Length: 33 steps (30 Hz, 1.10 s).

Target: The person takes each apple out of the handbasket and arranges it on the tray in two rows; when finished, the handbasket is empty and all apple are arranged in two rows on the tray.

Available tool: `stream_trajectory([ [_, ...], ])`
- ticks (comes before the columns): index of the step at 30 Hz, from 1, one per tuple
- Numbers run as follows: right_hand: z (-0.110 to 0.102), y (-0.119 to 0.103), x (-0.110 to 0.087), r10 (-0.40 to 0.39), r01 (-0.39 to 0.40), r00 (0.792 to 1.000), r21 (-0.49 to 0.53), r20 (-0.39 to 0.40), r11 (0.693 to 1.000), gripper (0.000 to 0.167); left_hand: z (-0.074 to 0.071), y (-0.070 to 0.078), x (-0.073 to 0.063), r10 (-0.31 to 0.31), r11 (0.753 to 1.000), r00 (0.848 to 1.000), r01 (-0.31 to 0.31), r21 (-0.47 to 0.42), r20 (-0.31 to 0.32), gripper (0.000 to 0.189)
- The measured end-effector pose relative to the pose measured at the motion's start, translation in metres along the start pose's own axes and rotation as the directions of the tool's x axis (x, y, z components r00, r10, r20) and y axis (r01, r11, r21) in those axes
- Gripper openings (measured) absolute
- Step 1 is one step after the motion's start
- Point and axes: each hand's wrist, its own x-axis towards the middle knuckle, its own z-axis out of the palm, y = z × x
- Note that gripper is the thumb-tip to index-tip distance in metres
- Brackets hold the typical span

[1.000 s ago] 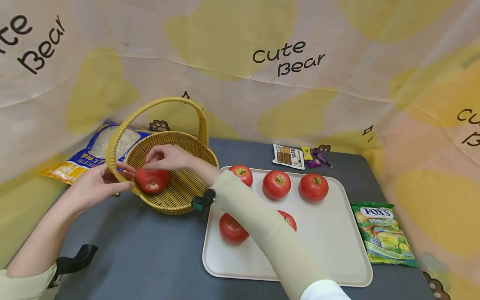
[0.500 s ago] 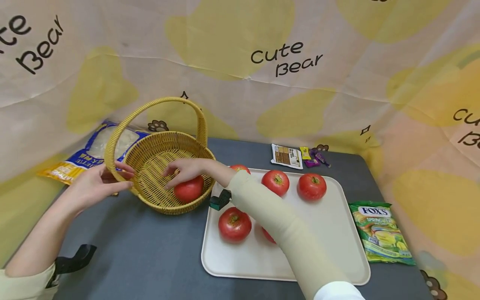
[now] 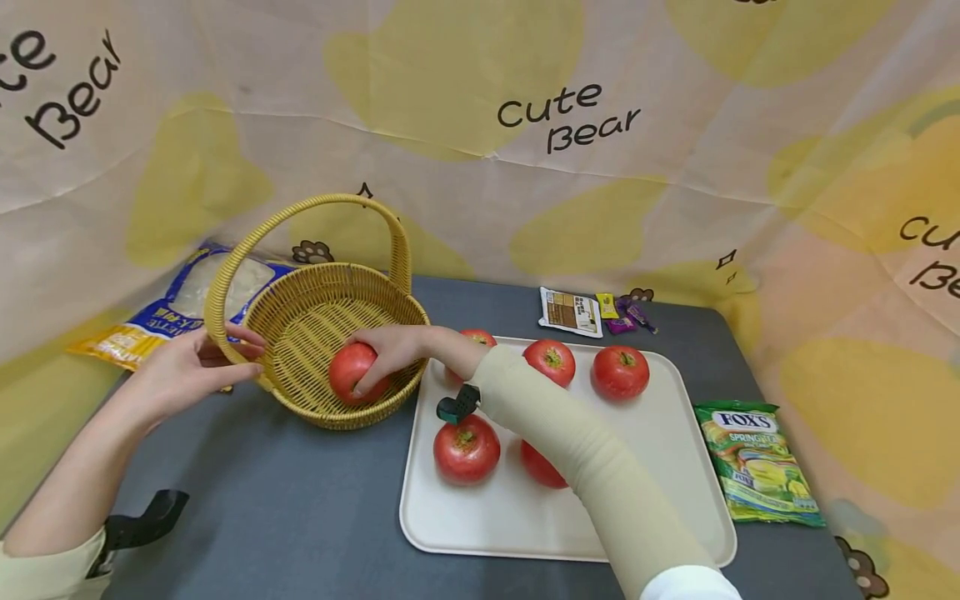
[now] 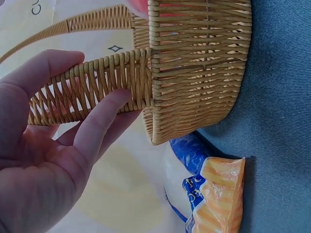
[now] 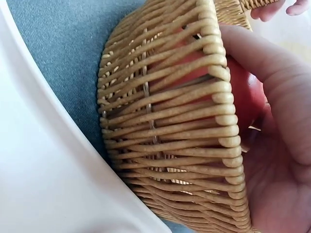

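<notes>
Inside the yellow wicker basket (image 3: pixel 300 408) lies a red apple (image 3: pixel 349 372), in the right half of its floor. My right hand (image 3: pixel 393 350) reaches over the basket's right rim and grips this apple, thumb on the near side. In the right wrist view the woven wall hides much of the apple (image 5: pixel 245 94). My left hand (image 3: pixel 183 367) holds the foot of the basket's arched handle (image 3: pixel 225 283); the left wrist view has thumb and fingers on either side of the woven handle (image 4: pixel 97 82).
Right of the basket, a white tray (image 3: pixel 645 492) bears several red apples (image 3: pixel 467 450), some partly behind my right arm. A blue-and-yellow bag (image 3: pixel 176 308) leans behind the basket. A green FOX'S bag (image 3: pixel 761 467) and small packets (image 3: pixel 570 312) lie beyond the tray.
The apple in the basket has shifted from the left side to the right half. My right hand moved right, loosened over it, and now grips it. My left hand stays on the handle.
</notes>
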Motion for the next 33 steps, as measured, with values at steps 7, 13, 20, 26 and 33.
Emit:
stream_trajectory([
  [7,0.001,0.0,-0.008,-0.008,0.004,0.995,-0.036,-0.095,0.999,0.072,0.003,0.0,0.001,0.022,1.0,1.0,-0.022,-0.007,-0.002,0.036],
  [13,-0.001,-0.001,-0.032,0.029,-0.003,0.974,0.115,-0.225,0.993,0.076,0.004,0.0,0.002,0.022,1.0,1.0,-0.022,0.002,0.0,0.037],
  [20,-0.002,0.004,-0.072,0.092,0.008,0.931,0.27,-0.354,0.963,0.074,0.003,-0.002,0.001,0.022,1.0,1.0,-0.022,0.016,0.002,0.038],
  [26,-0.003,0.014,-0.111,0.156,-0.012,0.909,0.35,-0.387,0.937,0.068,0.003,-0.004,-0.001,0.052,0.999,0.999,-0.052,-0.001,-0.013,0.029],
  [33,-0.001,0.036,-0.163,0.229,-0.065,0.889,0.387,-0.397,0.92,0.063,0.003,-0.003,-0.002,0.048,0.998,0.999,-0.048,-0.031,-0.019,0.025],
])
